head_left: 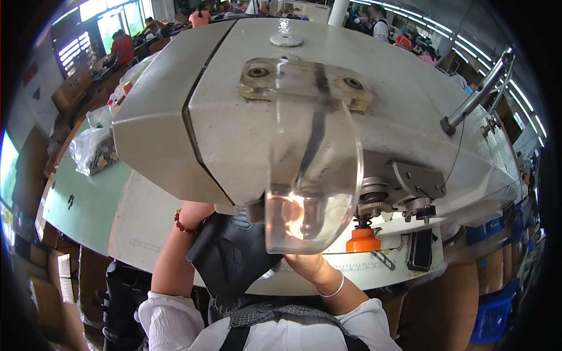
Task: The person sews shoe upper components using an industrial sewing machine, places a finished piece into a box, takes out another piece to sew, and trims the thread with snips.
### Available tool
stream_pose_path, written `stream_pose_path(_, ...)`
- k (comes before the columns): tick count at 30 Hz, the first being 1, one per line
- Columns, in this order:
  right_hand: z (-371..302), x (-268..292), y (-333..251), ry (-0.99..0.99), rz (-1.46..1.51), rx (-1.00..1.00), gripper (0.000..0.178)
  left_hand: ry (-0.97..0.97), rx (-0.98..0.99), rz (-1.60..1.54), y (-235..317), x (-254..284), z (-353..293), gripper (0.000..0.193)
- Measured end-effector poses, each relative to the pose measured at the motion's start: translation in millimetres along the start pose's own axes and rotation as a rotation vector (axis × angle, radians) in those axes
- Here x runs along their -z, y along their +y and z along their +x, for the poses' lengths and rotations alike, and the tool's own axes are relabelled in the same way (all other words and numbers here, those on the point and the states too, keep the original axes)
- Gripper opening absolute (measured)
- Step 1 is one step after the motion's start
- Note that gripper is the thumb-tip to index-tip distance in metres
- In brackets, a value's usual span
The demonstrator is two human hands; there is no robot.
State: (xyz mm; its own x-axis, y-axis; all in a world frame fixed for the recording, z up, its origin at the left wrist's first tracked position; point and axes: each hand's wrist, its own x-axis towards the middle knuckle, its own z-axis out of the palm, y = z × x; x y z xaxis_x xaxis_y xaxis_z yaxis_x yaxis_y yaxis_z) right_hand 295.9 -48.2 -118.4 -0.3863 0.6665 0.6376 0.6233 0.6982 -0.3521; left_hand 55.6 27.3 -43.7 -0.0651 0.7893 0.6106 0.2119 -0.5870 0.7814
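A large off-white industrial sewing machine head (234, 117) fills the middle of the view. Under it hangs a black leather-like piece (225, 254) with a raised or cut pattern, its lower corner dropping over the table's near edge. My left hand (198, 212) reaches to the far side of this piece, its fingers hidden by the machine head. A clear plastic guard (316, 169) covers the needle area and reflects a bright light. Just below the guard is my right hand (307, 266), close to the piece's right edge; its fingers are concealed, so its grip does not show.
An orange knob (363, 240) sits under the machine's right side. Beside it on the table (146, 234) lie a black phone-like object (420, 250) and a small metal clip (383, 260). A filled clear plastic bag (93, 151) rests at the left. Blue crates (494, 313) stand low at right.
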Motion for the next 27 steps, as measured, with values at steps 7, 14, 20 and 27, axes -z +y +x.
stream_pose_path(7,7.8,-0.4,-0.5,0.178,0.308,-0.082,0.015,-0.043,0.005,0.022,-6.1,4.6,10.3,0.022)
stream_pose_path(14,12.5,2.4,-3.7,0.197,0.091,-0.003,0.022,-0.106,0.026,0.067,-15.5,10.9,27.3,0.022)
stream_pose_path(20,18.1,7.4,-2.3,0.222,0.399,0.019,0.014,-0.177,0.053,0.122,-23.2,17.3,39.9,0.023)
stream_pose_path(27,17.0,0.5,-3.9,0.210,0.431,-0.023,0.020,-0.284,0.081,0.200,-35.1,22.3,61.8,0.024)
